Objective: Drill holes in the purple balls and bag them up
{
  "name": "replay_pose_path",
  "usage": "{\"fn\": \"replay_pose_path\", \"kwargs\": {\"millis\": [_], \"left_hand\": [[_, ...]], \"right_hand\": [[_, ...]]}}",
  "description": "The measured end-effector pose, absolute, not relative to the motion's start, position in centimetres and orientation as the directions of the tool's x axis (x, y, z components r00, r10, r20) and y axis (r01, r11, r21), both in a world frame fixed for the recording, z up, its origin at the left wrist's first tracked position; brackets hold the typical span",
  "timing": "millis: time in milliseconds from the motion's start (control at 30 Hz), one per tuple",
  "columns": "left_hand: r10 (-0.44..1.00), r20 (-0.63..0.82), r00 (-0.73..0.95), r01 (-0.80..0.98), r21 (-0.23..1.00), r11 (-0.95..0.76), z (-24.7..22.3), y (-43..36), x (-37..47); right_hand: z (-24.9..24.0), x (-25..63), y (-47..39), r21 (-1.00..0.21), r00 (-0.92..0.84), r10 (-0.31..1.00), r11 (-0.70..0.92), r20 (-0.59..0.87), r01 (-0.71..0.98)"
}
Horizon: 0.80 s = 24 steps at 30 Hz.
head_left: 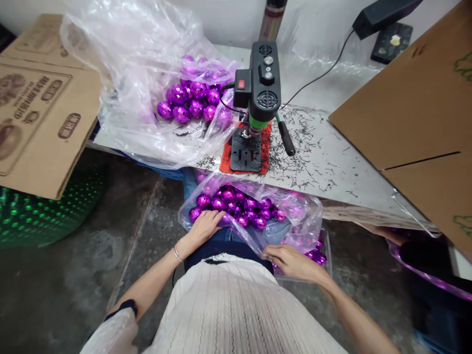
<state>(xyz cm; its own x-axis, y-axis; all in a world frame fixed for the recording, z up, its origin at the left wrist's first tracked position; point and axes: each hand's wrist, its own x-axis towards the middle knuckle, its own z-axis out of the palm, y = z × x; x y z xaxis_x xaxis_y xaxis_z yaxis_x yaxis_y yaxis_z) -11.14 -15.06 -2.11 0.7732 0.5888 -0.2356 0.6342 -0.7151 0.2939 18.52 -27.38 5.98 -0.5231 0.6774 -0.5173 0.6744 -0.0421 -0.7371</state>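
Note:
A clear plastic bag (pixel 311 216) of shiny purple disco-ball ornaments (pixel 241 206) lies open across my lap, below the table edge. My left hand (pixel 205 227) is closed over the bag's near left rim, its fingertips beside the nearest balls. On the other side my right hand (pixel 289 259) pinches a gathered fold of the same rim. Straight ahead on the table stands a small black drill press (pixel 265 81). Its slotted base plate (pixel 245 155) rests on a red mat (pixel 225 160), with no ball on the plate.
Another plastic bag (pixel 129 83) with purple balls (pixel 195 108) spreads over the table's left. Dark shavings (pixel 309 152) litter the tabletop. Cardboard boxes (pixel 40 108) flank both sides, and a green shiny container (pixel 47 221) stands at left. Beside my right hand is a clear bin (pixel 329 255).

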Motion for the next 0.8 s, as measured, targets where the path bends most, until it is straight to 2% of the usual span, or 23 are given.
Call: {"fn": "replay_pose_path", "kwargs": {"millis": [133, 233, 367, 433, 533, 633, 733, 800], "left_hand": [[0.454, -0.177, 0.873, 0.487, 0.298, -0.821, -0.9, -16.1, -11.7], [0.346, -0.093, 0.934, 0.358, 0.288, -0.888, 1.5, -17.5, -13.2], [0.235, 0.054, 0.971, 0.218, 0.215, -0.952, 6.3, -19.2, -14.8], [0.198, 0.105, 0.975, 0.176, 0.190, -0.966, 8.1, -19.6, -14.8], [0.187, 0.150, 0.971, 0.148, 0.239, -0.960, 8.7, -19.8, -14.3], [0.223, 0.098, 0.970, 0.180, 0.331, -0.926, 8.0, -19.2, -13.8], [0.219, -0.053, 0.974, 0.220, 0.435, -0.873, 8.6, -17.3, -13.2], [0.231, -0.086, 0.969, 0.241, 0.526, -0.816, 10.5, -15.6, -12.6]], "right_hand": [[7.8, 20.1, -28.3, -0.730, -0.589, 0.571, -0.027, -0.572, 0.683], [9.1, 20.5, -28.6, -0.717, -0.580, 0.586, -0.001, -0.566, 0.697], [11.6, 21.0, -29.5, -0.681, -0.562, 0.583, 0.020, -0.587, 0.732], [12.7, 21.1, -30.0, -0.670, -0.565, 0.556, 0.017, -0.610, 0.742], [12.7, 20.6, -30.2, -0.684, -0.574, 0.509, -0.039, -0.641, 0.729], [11.0, 19.6, -29.7, -0.681, -0.587, 0.445, -0.075, -0.677, 0.729], [9.9, 19.1, -28.3, -0.674, -0.615, 0.403, -0.004, -0.677, 0.739], [9.9, 19.3, -26.7, -0.686, -0.654, 0.366, 0.055, -0.662, 0.725]]}}
